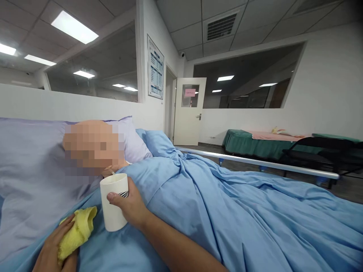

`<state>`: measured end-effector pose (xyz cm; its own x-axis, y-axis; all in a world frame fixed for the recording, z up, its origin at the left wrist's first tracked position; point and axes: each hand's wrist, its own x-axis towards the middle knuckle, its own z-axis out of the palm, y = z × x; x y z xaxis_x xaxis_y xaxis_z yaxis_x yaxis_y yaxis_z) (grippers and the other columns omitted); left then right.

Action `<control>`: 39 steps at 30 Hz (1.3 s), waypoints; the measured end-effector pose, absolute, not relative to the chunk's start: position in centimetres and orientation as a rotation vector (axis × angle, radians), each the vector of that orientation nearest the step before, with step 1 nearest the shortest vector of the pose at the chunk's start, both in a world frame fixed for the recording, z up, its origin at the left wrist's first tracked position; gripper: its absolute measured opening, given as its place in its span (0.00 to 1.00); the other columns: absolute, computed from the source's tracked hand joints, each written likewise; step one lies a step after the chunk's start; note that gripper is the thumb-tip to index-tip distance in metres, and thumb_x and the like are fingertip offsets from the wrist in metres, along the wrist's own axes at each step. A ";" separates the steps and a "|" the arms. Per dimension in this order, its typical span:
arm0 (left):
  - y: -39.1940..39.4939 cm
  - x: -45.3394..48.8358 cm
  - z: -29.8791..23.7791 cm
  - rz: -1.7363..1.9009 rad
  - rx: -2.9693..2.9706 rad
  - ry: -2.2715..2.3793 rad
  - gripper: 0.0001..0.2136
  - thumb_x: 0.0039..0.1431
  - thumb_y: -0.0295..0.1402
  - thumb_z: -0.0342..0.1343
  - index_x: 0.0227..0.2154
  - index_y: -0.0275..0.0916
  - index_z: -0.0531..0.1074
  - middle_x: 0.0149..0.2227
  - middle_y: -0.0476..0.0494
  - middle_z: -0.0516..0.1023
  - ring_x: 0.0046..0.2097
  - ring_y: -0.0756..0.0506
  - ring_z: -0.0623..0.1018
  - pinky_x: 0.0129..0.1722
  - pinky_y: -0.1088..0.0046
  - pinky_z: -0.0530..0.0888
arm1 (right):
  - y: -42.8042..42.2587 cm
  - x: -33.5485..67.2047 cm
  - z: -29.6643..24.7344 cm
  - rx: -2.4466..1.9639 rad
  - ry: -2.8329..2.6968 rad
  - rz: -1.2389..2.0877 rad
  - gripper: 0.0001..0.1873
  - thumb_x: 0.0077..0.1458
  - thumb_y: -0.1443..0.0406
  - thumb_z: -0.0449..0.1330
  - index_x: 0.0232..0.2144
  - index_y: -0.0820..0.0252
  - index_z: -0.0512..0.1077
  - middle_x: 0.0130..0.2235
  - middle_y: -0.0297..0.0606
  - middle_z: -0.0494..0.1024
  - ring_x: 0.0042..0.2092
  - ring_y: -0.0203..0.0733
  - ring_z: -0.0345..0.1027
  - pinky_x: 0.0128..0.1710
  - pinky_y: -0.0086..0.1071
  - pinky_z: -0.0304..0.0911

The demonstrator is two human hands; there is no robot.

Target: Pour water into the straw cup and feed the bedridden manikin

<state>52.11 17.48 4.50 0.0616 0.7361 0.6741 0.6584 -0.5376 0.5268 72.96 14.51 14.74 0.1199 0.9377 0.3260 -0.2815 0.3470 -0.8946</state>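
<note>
Yellow terry, thick and looped: a towel [78,228], bunched into a soft roll with one open fold, held between the thumb and fingers of the left hand [52,245]. Best to grip loosely, with a dry fold uppermost, close enough to the cup to catch a drip. Just to the right, a white paper cup [112,213], tall, smooth and slightly tapered, with dark stripes on its side; clasped round the middle by the right hand [133,207], thumb across the near face. Press lightly and evenly to avoid denting the thin wall. Cannot tell how full; handle as if brimming. Hold near upright, and steer the thin straw [111,170] by moving the whole cup slowly rather than twisting the wrist. Cannot tell if touching the lips, with the face blurred out. Under both hands, a pale blue blanket [198,215], matt cotton by the look, rucked into long soft creases. Beyond the cup, a smooth, rounded head [89,139] on a plump lilac pillow [25,166]. Farther off, a straight, shiny metal rail [255,163]; then black chairs [312,145], a pleated green cover [238,143] under flat pink cloth [266,135], and a flat cream door [184,128].
</note>
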 end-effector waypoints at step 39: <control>16.7 56.4 17.1 2.118 2.380 0.974 0.24 0.60 0.25 0.49 0.59 0.45 0.60 0.60 0.44 0.67 0.60 0.42 0.69 0.58 0.59 0.69 | 14.1 73.1 15.0 -0.708 -0.938 0.815 0.26 0.45 0.54 0.68 0.46 0.55 0.69 0.37 0.32 0.75 0.36 0.37 0.68 0.35 0.30 0.66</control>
<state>56.43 16.66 17.07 0.0295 0.2936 0.9555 0.5343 -0.8125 0.2332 73.08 14.14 15.02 0.3511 0.8434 0.4068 -0.2850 0.5101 -0.8116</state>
